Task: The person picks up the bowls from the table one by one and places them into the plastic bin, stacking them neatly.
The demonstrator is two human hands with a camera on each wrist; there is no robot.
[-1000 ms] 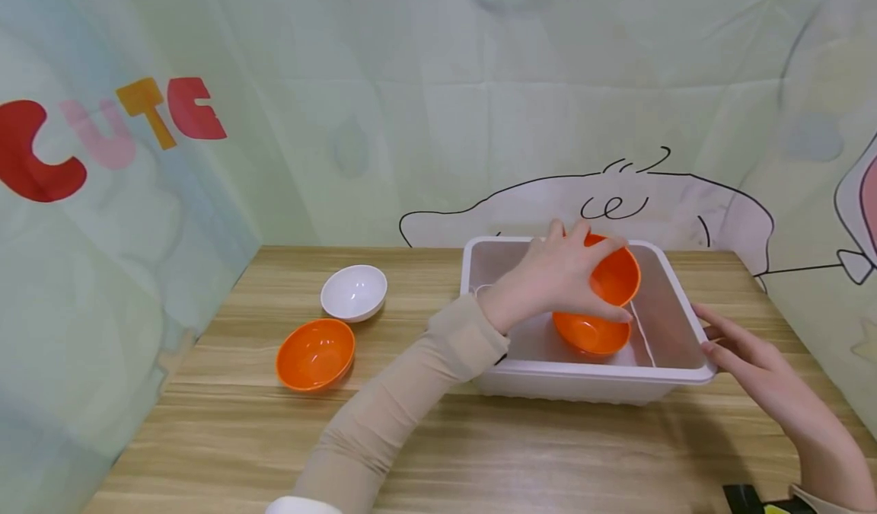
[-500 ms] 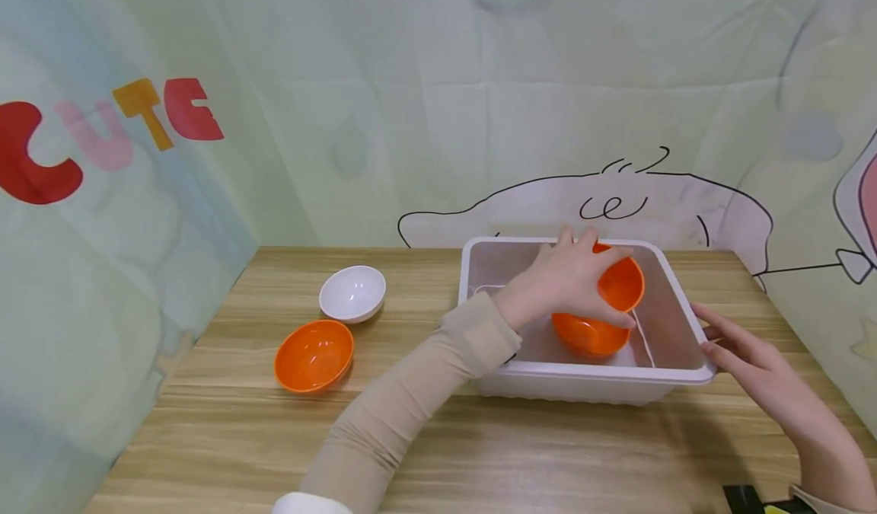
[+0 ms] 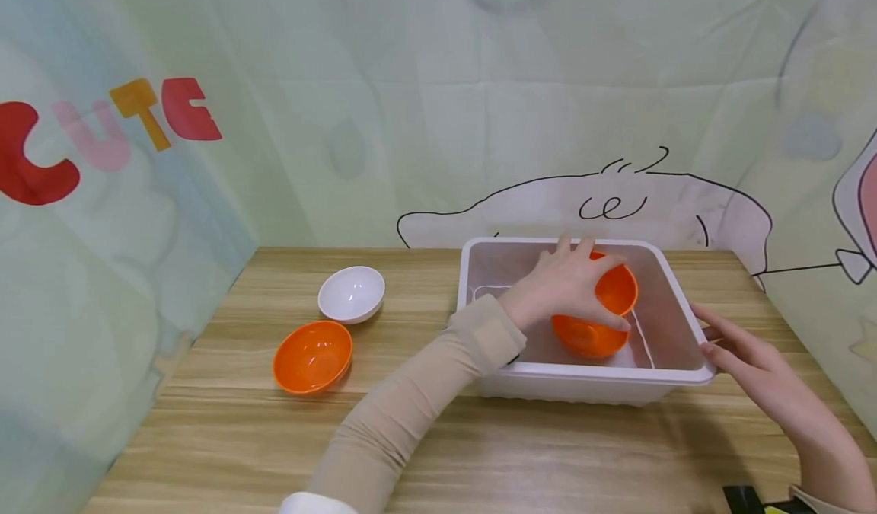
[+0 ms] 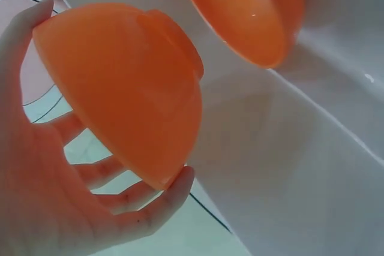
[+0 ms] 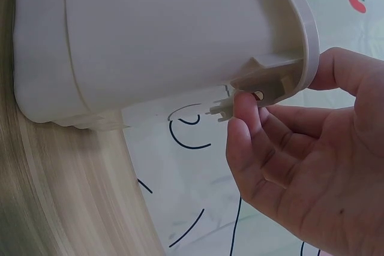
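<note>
Inside a white plastic bin (image 3: 603, 375), my left hand (image 3: 565, 282) grips an orange bowl (image 3: 617, 289) across its rim, thumb on one side and fingers on the other. The bowl is tilted on its side; in the left wrist view the outside of this orange bowl (image 4: 132, 88) and its foot ring face the camera. A second orange bowl (image 3: 591, 337) sits on the bin floor just in front of it, partly covered by my thumb. My right hand (image 3: 747, 354) holds the bin's right end, with fingers curled under the rim (image 5: 309, 40) in the right wrist view.
Left of the bin, a white bowl (image 3: 352, 295) and another orange bowl (image 3: 313, 357) stand close together on the wooden table (image 3: 425, 438). A printed cloth backdrop (image 3: 342, 118) hangs behind and at the left of the table.
My left hand has lowered the orange bowl a little deeper into the bin, its forearm shifting right. The right hand stays at the bin's end, and the bowls on the table have not moved.
</note>
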